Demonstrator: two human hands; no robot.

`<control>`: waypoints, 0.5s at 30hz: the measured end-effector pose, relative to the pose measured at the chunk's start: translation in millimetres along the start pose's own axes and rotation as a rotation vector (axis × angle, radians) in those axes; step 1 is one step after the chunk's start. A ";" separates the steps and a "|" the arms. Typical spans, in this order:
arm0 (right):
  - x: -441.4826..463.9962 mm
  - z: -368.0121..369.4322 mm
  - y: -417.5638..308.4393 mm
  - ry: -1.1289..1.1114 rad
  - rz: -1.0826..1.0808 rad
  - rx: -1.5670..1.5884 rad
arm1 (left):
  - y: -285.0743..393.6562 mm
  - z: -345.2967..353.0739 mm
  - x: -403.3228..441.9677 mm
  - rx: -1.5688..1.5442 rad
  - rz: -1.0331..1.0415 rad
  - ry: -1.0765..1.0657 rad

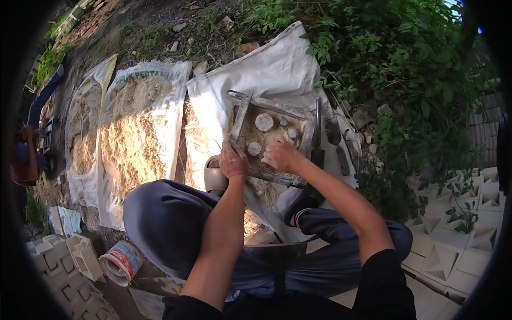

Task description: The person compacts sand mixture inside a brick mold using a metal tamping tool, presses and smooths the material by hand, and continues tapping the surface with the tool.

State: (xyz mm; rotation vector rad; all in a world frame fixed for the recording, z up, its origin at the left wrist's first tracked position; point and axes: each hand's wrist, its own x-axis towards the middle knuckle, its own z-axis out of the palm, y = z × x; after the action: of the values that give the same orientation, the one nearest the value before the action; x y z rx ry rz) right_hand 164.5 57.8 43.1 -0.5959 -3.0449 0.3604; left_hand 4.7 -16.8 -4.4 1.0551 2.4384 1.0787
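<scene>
A square frame lies on a white sack, with packed sand-coloured material inside it. Set in that material are a large round grey disc, a smaller disc and several little round pieces. My left hand rests against the frame's near left corner, its fingers stretched out and holding nothing I can see. Over the right part of the frame's inside is my right hand, fingers curled in and pressed together near the surface; what they hold, if anything, is hidden.
Trowels lie along the frame's right side. To the left, sacks carry heaps of pale sand. A bucket and pale blocks stand at lower left, more blocks at right. Another person is at far left.
</scene>
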 end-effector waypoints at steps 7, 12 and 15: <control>-3.4 1.6 3.9 0.024 0.022 0.010 | -1.5 0.1 0.4 0.021 -0.008 -0.012; -6.7 5.4 0.7 0.024 0.001 -0.044 | -0.7 0.9 1.2 0.023 -0.031 -0.024; -6.2 8.7 -6.1 0.080 0.053 -0.041 | -1.9 2.4 0.7 0.022 0.033 0.044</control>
State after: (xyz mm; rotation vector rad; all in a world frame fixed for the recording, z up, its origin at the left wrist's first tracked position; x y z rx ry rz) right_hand 167.4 48.1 36.2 -0.6773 -2.9714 0.2695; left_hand 4.4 -15.9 -7.4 1.0934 2.4806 1.0989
